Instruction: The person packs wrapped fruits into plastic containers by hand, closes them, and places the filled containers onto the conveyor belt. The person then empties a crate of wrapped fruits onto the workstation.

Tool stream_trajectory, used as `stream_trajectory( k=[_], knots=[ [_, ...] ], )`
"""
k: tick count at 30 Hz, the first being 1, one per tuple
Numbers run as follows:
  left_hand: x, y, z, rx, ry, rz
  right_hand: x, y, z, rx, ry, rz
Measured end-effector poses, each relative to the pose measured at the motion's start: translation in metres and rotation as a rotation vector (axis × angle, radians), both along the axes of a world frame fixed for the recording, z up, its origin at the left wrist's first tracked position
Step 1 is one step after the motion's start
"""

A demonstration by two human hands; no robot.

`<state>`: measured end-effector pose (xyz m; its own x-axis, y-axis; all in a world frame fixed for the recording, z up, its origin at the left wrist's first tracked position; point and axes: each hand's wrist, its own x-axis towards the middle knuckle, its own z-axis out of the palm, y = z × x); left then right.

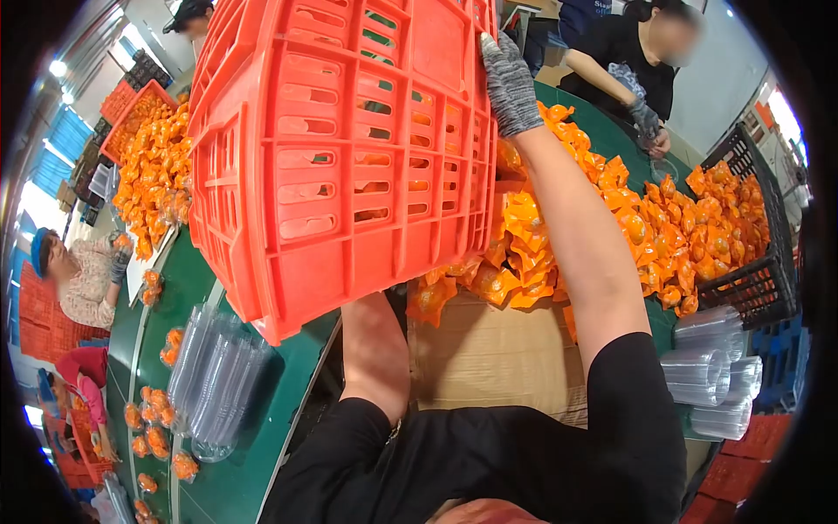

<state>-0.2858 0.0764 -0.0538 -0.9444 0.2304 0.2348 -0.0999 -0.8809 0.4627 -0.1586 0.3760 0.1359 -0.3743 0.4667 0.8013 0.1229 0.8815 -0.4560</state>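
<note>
A large red plastic crate (305, 192) is held up and tilted in front of me. My right hand (509, 87), in a grey glove, grips its upper right edge. My left forearm reaches under the crate, which hides my left hand. Orange-wrapped packets (524, 253) lie heaped below and to the right of the crate, and some show through its slots. Beneath them is a brown cardboard sheet (489, 358).
Stacked clear plastic containers stand on the green table (262, 437) at left and at right (711, 375). A black crate (759, 288) holds more packets. A gloved co-worker (650, 70) is at upper right; other people are at left.
</note>
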Motion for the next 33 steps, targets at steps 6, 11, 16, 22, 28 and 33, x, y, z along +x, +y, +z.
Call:
stream_trajectory(
  k=[6,11,16,22,28,33],
  knots=[
    [0.002,-0.003,0.004,0.012,-0.003,0.034,-0.029,0.049,-0.010,0.226,0.012,-0.012],
    [0.005,0.003,0.019,0.030,0.001,0.092,-0.029,0.090,-0.014,0.381,0.056,-0.059],
    [0.005,0.010,0.049,0.037,0.028,0.169,-0.022,0.095,-0.008,-0.323,0.124,0.250],
    [0.009,0.003,0.081,-0.014,0.113,0.266,-0.006,0.020,0.010,-1.178,0.399,0.642],
    [0.006,-0.002,0.088,-0.021,0.114,0.294,-0.019,0.035,-0.001,-1.135,0.381,0.576],
    [0.004,-0.010,0.092,0.008,0.176,0.340,-0.026,0.035,0.017,-1.068,0.244,0.480]
  ],
)
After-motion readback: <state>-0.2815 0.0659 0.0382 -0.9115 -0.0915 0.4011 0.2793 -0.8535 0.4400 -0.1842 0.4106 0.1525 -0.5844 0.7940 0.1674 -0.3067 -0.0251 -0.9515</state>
